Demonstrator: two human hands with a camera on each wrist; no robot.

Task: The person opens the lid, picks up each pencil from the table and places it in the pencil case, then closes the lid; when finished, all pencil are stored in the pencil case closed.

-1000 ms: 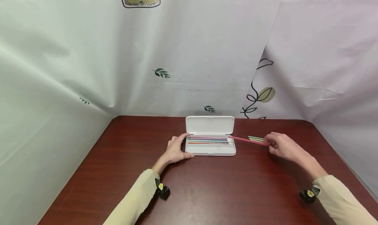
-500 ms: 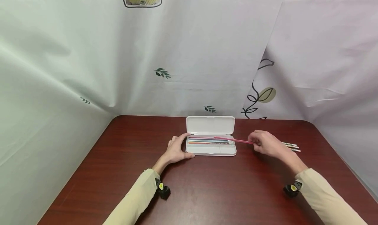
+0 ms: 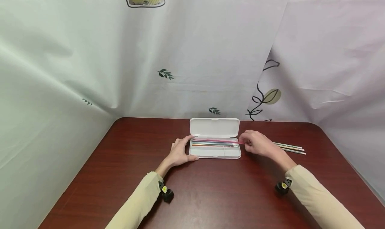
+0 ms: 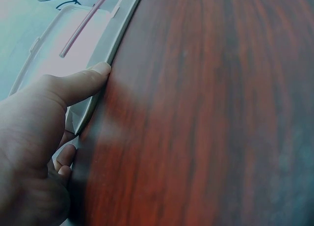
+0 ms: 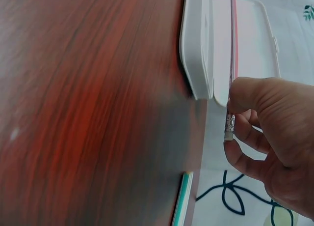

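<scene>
A white pencil case lies on the table with its lid raised at the back. Several coloured pencils lie in its rear compartment. My left hand holds the case's left end, thumb at the front edge and fingers toward the back corner. In my right hand, thumb and fingers pinch a pink pencil close to its eraser end. The pencil stretches leftward over the rear compartment, slightly tilted, its far tip near the case's left side. Whether it touches the other pencils I cannot tell.
To the right of the case, several patterned pencils lie together on the table, partly hidden behind my right wrist. The dark red wooden table ends at a printed white cloth at the back.
My right hand has moved left with the pink pencil, bringing it lengthwise over the case and uncovering the pencils on the table. The left hand has stayed on the case.
</scene>
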